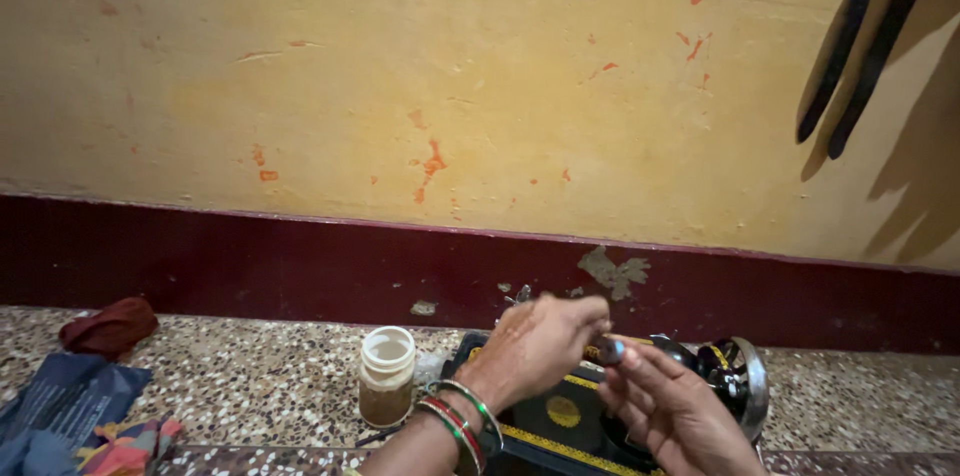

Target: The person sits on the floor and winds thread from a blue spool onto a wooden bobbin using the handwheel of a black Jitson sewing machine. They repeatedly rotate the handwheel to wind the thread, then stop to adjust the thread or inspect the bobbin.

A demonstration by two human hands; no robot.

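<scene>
Behind the hands rises a large yellow wall (pixel 420 86) with flaking red patches, and below it a dark maroon band (pixel 250 261) runs along the base. Two black straps (pixel 865 36) hang on the wall, high and to the right of the hands. A speckled terrazzo floor (pixel 250 376) spreads out to the left of the hands and beneath them.

Directly under both hands sits a black sewing machine (pixel 560 411) with gold trim; its shiny handwheel (pixel 745 376) lies just right of the right hand. Well to the left of the hands lie a dark blue cloth (pixel 60 406), a patterned fabric scrap (pixel 130 441) and a dark red bundle (pixel 108 326). Just left of the left hand stands a small plastic jar (pixel 386 376), uncapped, with brownish contents in its lower part.

The left hand (pixel 535 346), bangles on its wrist, is curled with fingertips pinched together above the machine; what they grip is too small to tell. The right hand (pixel 670 406) is half closed, thumb and fingers holding a small round metallic piece (pixel 611 349) that sits between the two hands, close to the left fingertips.
</scene>
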